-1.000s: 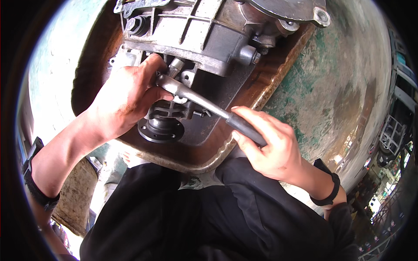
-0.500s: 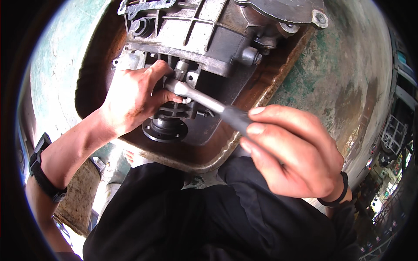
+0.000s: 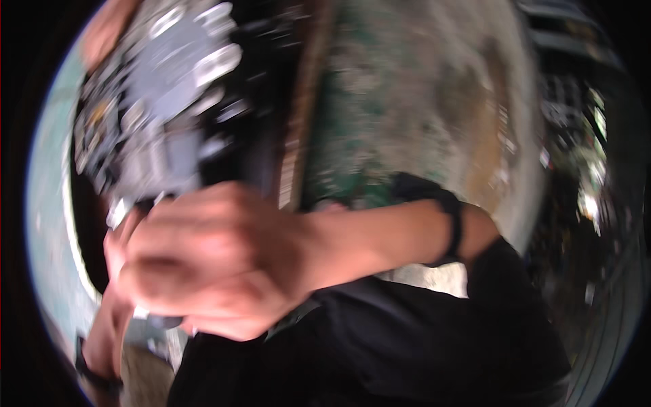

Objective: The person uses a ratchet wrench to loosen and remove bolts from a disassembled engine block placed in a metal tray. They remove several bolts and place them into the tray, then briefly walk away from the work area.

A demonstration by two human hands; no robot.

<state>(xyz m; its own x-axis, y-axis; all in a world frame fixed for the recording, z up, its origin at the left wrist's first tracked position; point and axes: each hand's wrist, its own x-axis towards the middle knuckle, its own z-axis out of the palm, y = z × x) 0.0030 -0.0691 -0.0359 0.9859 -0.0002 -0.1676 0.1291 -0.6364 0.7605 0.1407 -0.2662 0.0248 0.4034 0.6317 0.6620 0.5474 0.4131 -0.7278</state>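
My right hand is a blurred fist in front of the metal gearbox housing, its forearm reaching in from the right. From under its fingers pokes the dark handle end of a ratchet wrench; the rest of the wrench is hidden. Behind that fist is my left hand, mostly covered, so its fingers do not show clearly. The gearbox, smeared by motion, lies in a tray with a rusty brown rim.
Another person's arm reaches in at the upper left beside the gearbox. Stained green-grey floor stretches to the right of the tray. Dark clutter lines the far right. My black-trousered legs are below.
The view has swung, putting the gearbox farther left. My right hand has moved left across my left hand, with the wrench handle in it. Another person's arm has come into view.
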